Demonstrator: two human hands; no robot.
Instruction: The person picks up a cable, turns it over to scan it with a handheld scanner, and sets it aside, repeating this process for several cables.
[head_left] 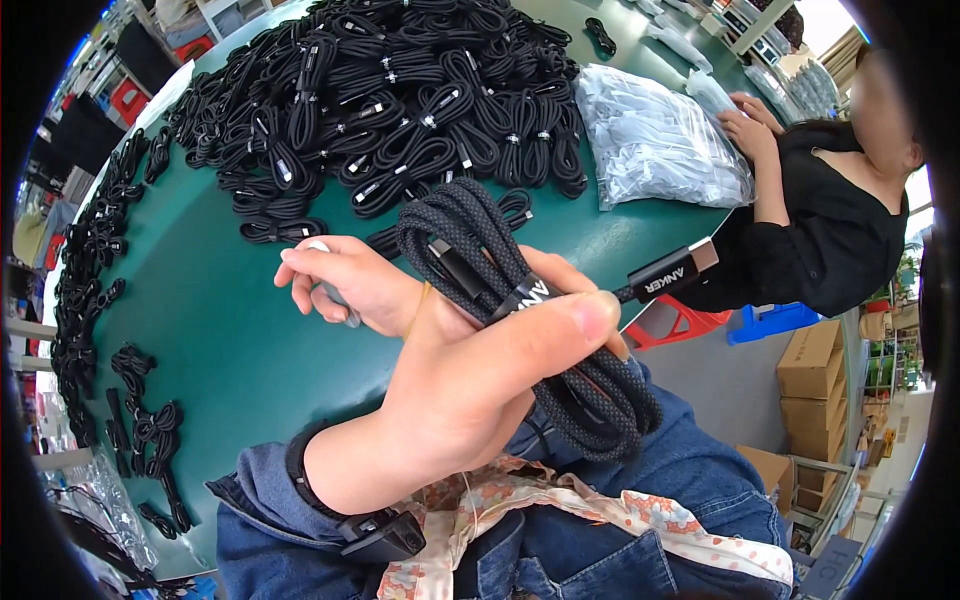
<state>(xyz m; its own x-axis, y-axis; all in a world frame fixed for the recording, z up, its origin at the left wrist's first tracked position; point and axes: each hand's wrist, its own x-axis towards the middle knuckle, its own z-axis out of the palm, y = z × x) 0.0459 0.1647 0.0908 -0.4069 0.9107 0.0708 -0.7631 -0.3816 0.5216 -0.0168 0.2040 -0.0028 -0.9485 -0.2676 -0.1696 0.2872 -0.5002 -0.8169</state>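
in the centre of the frame the left hand [470, 380] clenches around a coiled black braided cable [530, 320], thumb pressed across the coil's middle, with one plug end [672, 270] sticking out toward the right. the right hand [350, 280] sits just behind it, left of centre, fingers curled and seemingly pinching a small pale piece, though it is too hidden to tell what; a thin yellow rubber band [420, 308] crosses near that hand. across the upper part of the frame a big pile of bundled black cables [400, 100] lies on the green table [220, 330], beside clear bags [655, 140] at upper right, where another person's hands [748, 125] rest.
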